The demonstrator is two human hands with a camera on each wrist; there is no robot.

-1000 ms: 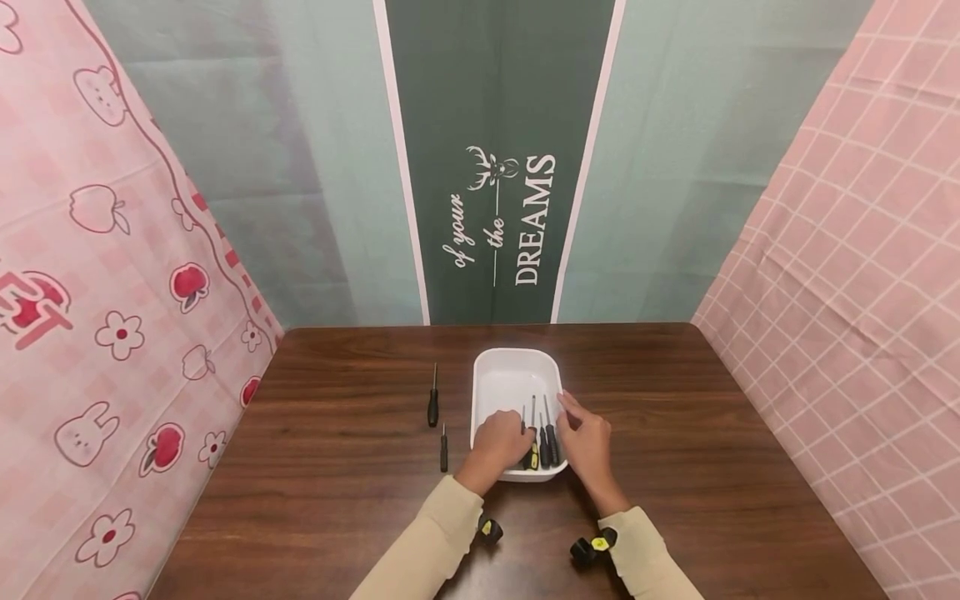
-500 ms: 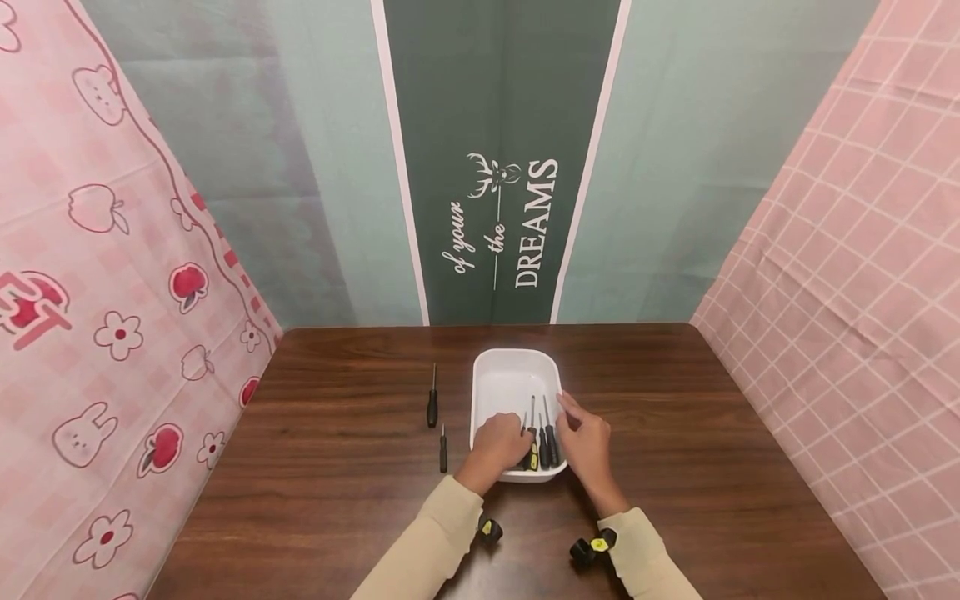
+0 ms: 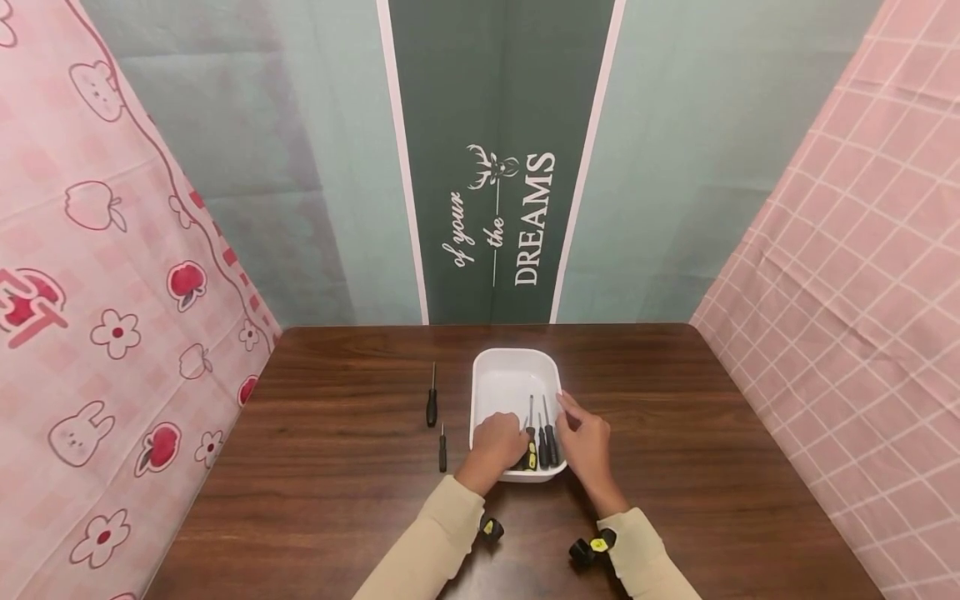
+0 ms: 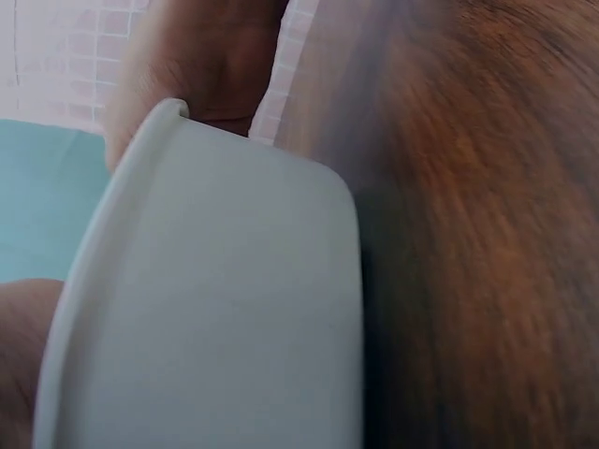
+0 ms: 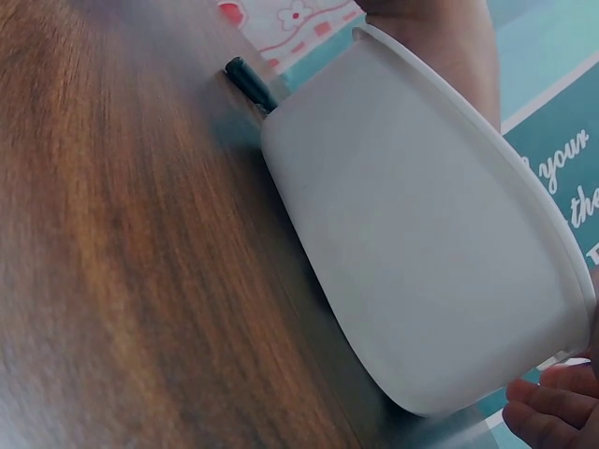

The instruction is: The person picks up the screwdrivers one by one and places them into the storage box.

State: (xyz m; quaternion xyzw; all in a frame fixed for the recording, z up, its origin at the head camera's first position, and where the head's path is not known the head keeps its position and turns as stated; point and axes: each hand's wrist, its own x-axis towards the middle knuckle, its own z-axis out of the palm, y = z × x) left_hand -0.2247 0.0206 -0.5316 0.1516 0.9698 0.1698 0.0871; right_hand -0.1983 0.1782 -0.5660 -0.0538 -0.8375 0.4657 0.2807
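A white plastic tray [image 3: 517, 479] holds several screwdrivers side by side in its right half. One is black and yellow [image 3: 532, 448]; black-handled ones [image 3: 550, 450] lie to its right. My left hand [image 3: 498, 440] reaches over the near left rim, down beside the black and yellow screwdriver. Its fingertips are hidden inside the tray, so I cannot tell what they hold. On the right side, my right hand [image 3: 588, 442] grips the tray's rim, with its fingers [image 5: 547, 412] against the outer wall in the right wrist view. The tray's wall [image 4: 225, 281] fills the left wrist view.
Left of the tray, two black screwdrivers lie on the brown wooden table [image 3: 337, 467]: a longer one [image 3: 432, 408] farther back and a short one [image 3: 442, 454] nearer. Patterned cloths hang at the left, back and right. A small black wrist camera [image 3: 581, 552] sits at the right sleeve.
My left hand has shifted slightly left inside the tray, and the black and yellow screwdriver has moved a little left. The right hand and the tray have stayed put.
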